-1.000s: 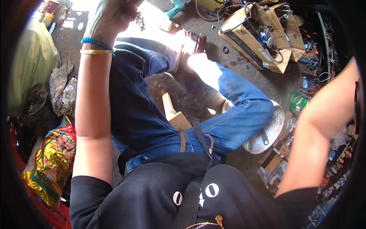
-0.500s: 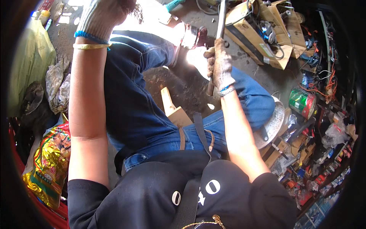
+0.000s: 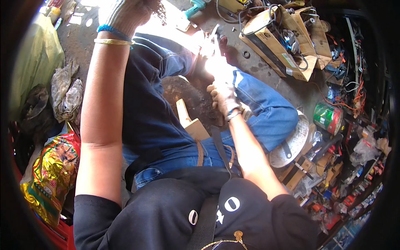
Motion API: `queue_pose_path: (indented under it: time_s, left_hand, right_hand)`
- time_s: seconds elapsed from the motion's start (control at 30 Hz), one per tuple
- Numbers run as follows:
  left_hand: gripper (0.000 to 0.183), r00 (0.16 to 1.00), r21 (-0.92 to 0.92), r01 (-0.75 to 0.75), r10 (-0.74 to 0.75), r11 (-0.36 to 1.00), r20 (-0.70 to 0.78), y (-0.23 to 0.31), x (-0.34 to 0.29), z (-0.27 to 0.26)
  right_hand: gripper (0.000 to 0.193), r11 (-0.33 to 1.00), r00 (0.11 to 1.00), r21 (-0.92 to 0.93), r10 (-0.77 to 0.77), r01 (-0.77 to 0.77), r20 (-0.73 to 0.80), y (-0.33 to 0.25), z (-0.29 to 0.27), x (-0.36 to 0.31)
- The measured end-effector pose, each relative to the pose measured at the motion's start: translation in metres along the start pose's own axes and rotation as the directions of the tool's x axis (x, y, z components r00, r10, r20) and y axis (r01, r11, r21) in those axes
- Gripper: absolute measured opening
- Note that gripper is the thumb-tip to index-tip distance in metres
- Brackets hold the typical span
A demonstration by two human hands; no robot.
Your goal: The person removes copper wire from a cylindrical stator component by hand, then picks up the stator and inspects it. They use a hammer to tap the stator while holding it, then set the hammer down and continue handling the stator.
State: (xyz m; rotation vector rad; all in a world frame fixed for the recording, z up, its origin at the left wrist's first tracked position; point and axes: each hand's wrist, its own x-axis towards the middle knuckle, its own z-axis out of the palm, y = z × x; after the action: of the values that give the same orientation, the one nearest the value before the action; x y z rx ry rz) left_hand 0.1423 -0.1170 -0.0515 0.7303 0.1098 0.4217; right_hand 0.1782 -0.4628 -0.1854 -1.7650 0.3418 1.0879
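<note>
My right hand (image 3: 223, 98), in a dirty knitted work glove, is closed round a long metal tool (image 3: 217, 41). The tool points away from me between my legs, its far end narrow and dark. Bright glare washes out the middle of it, so I cannot tell its exact kind. At the upper left my left hand (image 3: 127, 14), also gloved with a blue cuff, reaches to the top edge of the view. Its fingers are cut off or lost in glare, and whatever they touch is hidden. A dark, frayed patch shows beside it.
Between my thighs lies a wooden piece (image 3: 196, 128). At right are an open cardboard box (image 3: 271, 39) with cables, a green and red tub (image 3: 328, 116), a pale basin (image 3: 306, 135) and cluttered parts. A shiny gold bag (image 3: 54, 175) stands left; a teal power tool (image 3: 193, 9) lies ahead.
My right hand has come down and to the left with the long metal tool, whose far end is now lower in view. My left forearm has shifted slightly right.
</note>
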Motion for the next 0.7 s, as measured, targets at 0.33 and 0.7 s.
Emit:
queue_pose_path:
  time_s: [0.33,0.7]
  left_hand:
    - [0.049,0.995,0.124,-0.049,0.038,0.991,0.088,-0.003,-0.013,-0.013]
    - [0.058,0.982,0.058,-0.121,0.111,0.991,0.153,-0.003,-0.002,-0.036]
  right_hand:
    - [0.041,0.119,0.136,-0.099,-0.974,0.988,0.18,-0.298,-0.097,-0.119]
    - [0.049,0.726,0.819,-0.423,-0.569,0.542,0.073,-0.084,0.0,-0.034]
